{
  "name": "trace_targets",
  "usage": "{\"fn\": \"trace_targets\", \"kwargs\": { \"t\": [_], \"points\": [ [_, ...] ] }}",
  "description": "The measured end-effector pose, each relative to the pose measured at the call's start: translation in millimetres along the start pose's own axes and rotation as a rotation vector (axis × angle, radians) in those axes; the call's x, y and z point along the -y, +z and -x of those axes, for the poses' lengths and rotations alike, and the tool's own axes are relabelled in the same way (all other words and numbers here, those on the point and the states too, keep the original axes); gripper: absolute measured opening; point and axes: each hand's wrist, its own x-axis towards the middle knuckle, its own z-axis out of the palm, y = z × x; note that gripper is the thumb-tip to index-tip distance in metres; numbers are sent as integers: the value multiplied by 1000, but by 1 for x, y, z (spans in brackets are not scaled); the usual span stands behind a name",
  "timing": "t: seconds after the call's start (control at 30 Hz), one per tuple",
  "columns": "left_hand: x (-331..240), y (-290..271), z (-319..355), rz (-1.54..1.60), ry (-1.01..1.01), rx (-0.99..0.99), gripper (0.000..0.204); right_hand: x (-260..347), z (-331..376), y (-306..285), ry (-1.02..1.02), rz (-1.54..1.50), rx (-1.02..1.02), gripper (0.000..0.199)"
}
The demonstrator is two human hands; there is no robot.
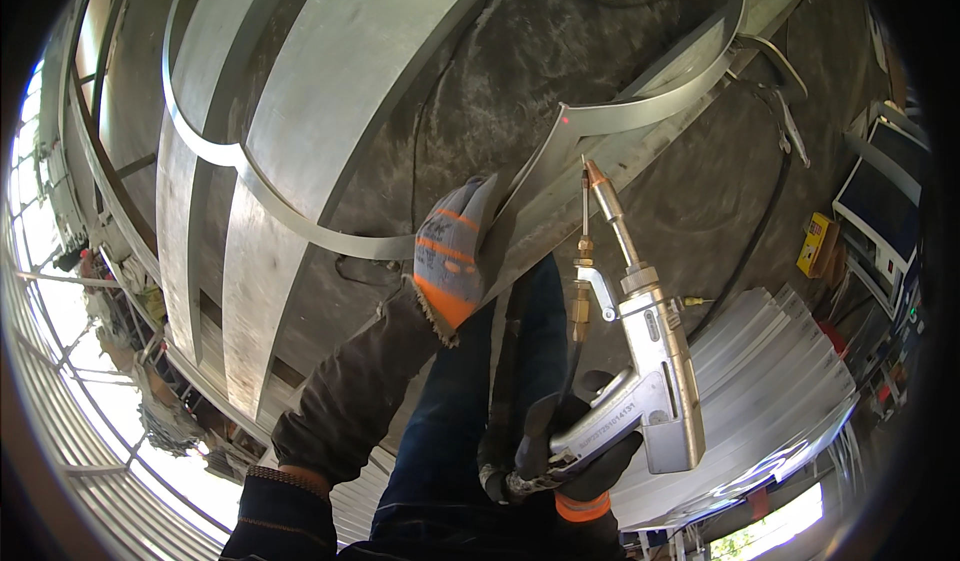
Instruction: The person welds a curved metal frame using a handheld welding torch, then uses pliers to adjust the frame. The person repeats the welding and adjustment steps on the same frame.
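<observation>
Presently, the right hand is closed round the grip of the torch. The left hand has its fingers together, laid against the strip; whether its thumb closes behind cannot be told. Places are given from the strip's peak, where a red spot shows. The left hand lies left of the peak, on the wearer's side, and is the nearer hand. The torch lies right of it, also on the wearer's side, its barrel slanting forward and slightly left, the nozzle just short of the peak; contact is not apparent. The bar passes on the peak's near side, running forward and right. Farther out, wide plates stand left of the peak.
</observation>
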Motion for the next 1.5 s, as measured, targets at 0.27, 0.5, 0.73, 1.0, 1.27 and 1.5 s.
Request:
{"fn": "trace_targets", "kwargs": {
  "t": [0.27, 0.5, 0.73, 1.0, 1.27, 1.5],
  "points": [
    [-4, -16, 18, -262, 61, -7, 50, 3, -11, 3, 606, -1424, 21, 54],
    [-10, -14, 8, -280, 37, 43, 47, -2, -28, -2, 813, -1560, 121, 59],
    [6, -2, 8, -247, 126, 41, 48, -21, -6, 6, 677, -2245, 152, 66],
    [10, -7, 8, -139, 109, 161, 61, -22, -10, 10, 666, -2275, 38, 78],
    [-15, -16, -11, -78, 43, 181, 53, -14, -22, 39, 190, -338, -330, 114],
    [-4, -13, -11, -32, 99, 47, 37, -25, -25, 29, 36, 234, -132, 121]
  ]
}}
